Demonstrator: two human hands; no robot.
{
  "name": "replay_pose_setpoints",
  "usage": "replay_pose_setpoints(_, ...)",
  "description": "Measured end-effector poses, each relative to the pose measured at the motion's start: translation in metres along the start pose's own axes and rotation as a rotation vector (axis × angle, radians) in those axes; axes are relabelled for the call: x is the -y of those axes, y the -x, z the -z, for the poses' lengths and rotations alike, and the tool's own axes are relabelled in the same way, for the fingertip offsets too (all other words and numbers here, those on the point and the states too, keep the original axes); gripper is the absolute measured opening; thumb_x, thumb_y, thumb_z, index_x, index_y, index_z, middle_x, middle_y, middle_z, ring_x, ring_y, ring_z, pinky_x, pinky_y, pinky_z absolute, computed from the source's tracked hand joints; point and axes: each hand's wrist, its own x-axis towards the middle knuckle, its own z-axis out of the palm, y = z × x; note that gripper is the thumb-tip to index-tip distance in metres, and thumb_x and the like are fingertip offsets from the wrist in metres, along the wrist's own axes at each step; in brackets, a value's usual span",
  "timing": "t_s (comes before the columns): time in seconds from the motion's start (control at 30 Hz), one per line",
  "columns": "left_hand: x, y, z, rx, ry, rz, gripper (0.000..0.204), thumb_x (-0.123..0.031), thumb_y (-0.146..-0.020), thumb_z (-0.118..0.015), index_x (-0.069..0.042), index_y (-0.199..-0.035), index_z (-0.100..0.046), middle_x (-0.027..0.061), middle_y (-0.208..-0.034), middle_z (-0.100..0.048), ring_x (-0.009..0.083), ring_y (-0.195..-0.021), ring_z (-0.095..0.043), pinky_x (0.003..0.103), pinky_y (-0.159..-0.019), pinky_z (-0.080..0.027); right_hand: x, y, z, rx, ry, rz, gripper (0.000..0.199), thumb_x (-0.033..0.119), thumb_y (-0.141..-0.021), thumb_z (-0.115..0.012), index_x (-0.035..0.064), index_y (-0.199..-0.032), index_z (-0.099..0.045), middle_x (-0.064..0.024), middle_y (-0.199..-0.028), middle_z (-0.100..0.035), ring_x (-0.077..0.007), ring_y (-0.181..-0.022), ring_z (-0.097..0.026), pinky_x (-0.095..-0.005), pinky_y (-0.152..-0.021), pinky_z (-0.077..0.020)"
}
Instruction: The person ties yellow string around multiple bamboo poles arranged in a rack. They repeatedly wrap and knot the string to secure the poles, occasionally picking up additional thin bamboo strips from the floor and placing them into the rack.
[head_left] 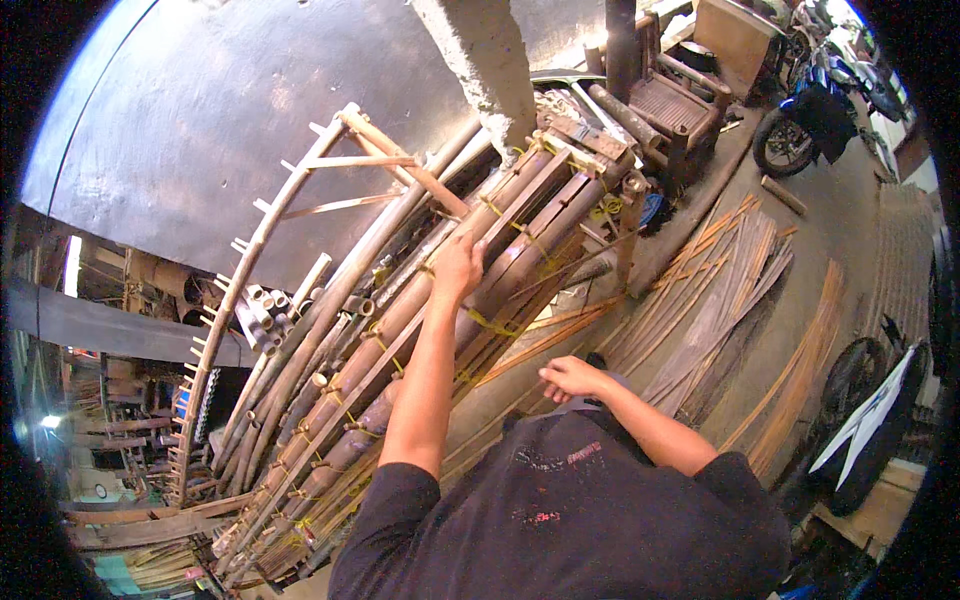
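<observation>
A long bundle of brown bamboo poles (400, 312) lies tied with yellow cord, slanting from lower left to upper right. My left arm reaches over it. My left hand (457, 268) is on the upper side of the bundle, its fingers bent over a pole and partly hidden from above. In front of my chest hangs my right hand (572, 378), fingers loosely curled with nothing visible in them. A squared wooden strip (530, 190) runs along the top of the poles. Yellow cord (492, 322) wraps the bundle just below my left hand.
A bamboo frame with pegs (235, 285) leans against the grey wall (200, 130). A concrete post (490, 60) stands beyond the bundle. Thin split strips (715, 300) lie on the floor at right. Motorcycles (800, 130) and a wooden chair (685, 100) stand farther off.
</observation>
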Motion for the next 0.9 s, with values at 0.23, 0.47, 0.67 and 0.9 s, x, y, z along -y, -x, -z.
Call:
replay_pose_setpoints(0.23,-0.005,-0.028,-0.027,0.022,0.049,0.048,0.020,-0.023,-0.087,-0.064,-0.006,-0.095,-0.069,0.0210,-0.096,-0.066,0.0385,-0.092,-0.063,0.047,-0.081,-0.048,-0.024,0.032,0.103,-0.255,-0.107,-0.109,0.034,0.035,-0.098,-0.051,0.0021,-0.102,-0.057,-0.0110,-0.084,-0.069,-0.0151,-0.063,-0.064,-0.0308,-0.055,-0.0516)
replay_pose_setpoints(0.47,-0.012,-0.041,-0.030,0.187,-0.010,0.137,0.024,-0.027,-0.086,-0.064,-0.008,-0.098,-0.071,0.0197,-0.092,-0.068,0.0368,-0.090,-0.065,0.045,-0.080,-0.049,0.016,-0.004,0.125,-0.236,-0.025,0.058,0.032,0.032,-0.099,-0.051,0.0008,-0.100,-0.058,-0.0084,-0.087,-0.068,-0.0123,-0.066,-0.061,-0.0284,-0.058,-0.0488)
replay_pose_setpoints(0.67,-0.026,-0.054,-0.031,0.217,0.047,0.112,0.027,-0.026,-0.086,-0.063,-0.005,-0.100,-0.069,0.0211,-0.096,-0.068,0.0363,-0.094,-0.064,0.044,-0.084,-0.048,0.071,-0.053,0.122,-0.180,-0.127,0.227,0.034,0.032,-0.098,-0.052,-0.0006,-0.103,-0.062,-0.0083,-0.083,-0.067,-0.0149,-0.068,-0.062,-0.0324,-0.064,-0.0517)
replay_pose_setpoints(0.9,-0.035,-0.060,-0.076,-0.057,0.062,0.109,0.027,-0.029,-0.086,-0.062,-0.008,-0.103,-0.067,0.0207,-0.087,-0.068,0.0379,-0.080,-0.066,0.047,-0.075,-0.051,0.161,-0.100,0.126,-0.555,-1.404,0.446,0.019,0.024,-0.093,-0.050,0.0080,-0.084,-0.056,-0.0058,-0.080,-0.060,-0.0193,-0.079,-0.058,-0.0370,-0.073,-0.0468)
